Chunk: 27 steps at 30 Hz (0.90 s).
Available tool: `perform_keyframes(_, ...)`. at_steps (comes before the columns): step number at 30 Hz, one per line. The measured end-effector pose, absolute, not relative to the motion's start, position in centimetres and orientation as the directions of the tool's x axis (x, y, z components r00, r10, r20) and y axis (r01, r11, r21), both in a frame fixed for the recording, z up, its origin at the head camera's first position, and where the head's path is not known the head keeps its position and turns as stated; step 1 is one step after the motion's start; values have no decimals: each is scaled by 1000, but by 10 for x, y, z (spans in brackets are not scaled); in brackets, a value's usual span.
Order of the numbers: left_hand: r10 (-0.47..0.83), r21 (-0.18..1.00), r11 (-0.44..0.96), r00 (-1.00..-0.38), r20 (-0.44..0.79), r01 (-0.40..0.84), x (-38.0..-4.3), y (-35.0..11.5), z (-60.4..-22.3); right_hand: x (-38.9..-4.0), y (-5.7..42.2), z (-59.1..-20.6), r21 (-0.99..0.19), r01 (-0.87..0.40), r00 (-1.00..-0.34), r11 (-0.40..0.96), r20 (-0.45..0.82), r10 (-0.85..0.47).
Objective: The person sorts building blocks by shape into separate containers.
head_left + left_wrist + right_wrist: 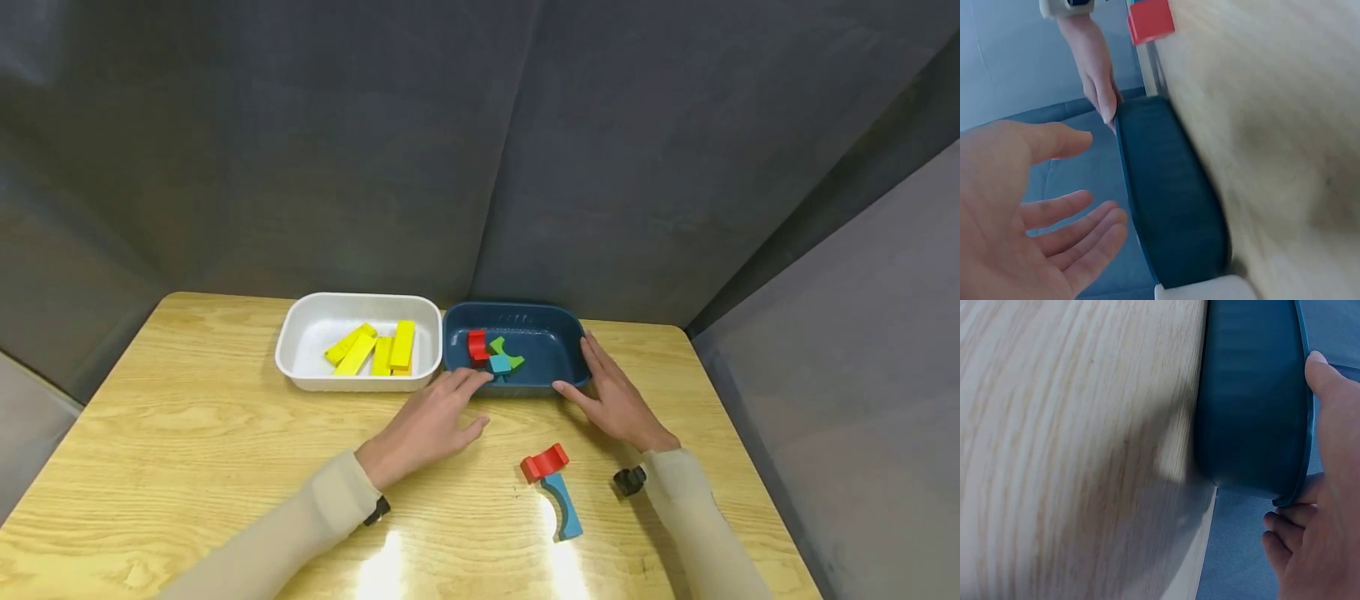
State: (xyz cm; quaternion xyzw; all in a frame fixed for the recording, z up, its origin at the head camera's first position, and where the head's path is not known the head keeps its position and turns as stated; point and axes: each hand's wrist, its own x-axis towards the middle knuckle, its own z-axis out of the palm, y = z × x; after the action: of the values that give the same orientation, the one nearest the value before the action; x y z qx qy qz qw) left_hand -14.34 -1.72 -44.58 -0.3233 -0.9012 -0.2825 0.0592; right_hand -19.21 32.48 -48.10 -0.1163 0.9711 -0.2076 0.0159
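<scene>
A dark blue plastic tray [558, 362] stands at the back of the table, holding a red arch block [477, 346], a green curved block [514, 361] and a blue block [498, 364]. With thumb and fingers, my right hand [621, 402] holds the tray's right front corner; the right wrist view shows the thumb at its rim [1310, 425]. Near the tray's left front edge hovers my left hand [427, 427], fingers loosely bent and nothing in them. Nearer to me on the table lie another red arch block [545, 463] and a blue arch block [564, 507], touching or almost touching.
A white tray [300, 354] with several yellow rectangular blocks [354, 356] stands directly left of the blue one. Dark grey fabric [360, 150] hangs behind the wooden table [210, 433]. A grey panel [847, 333] rises on the right.
</scene>
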Motion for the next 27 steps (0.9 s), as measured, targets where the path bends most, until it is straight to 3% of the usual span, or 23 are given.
perform_keyframes(10,609,513,611,-772,182,603,-112,4,-454,-194,323,-480,-393,-211,-974,895,5,-227)
perform_keyframes(27,679,432,585,-706,202,686,-77,45,-465,-193,323,-481,-396,-220,-973,892,20,-231)
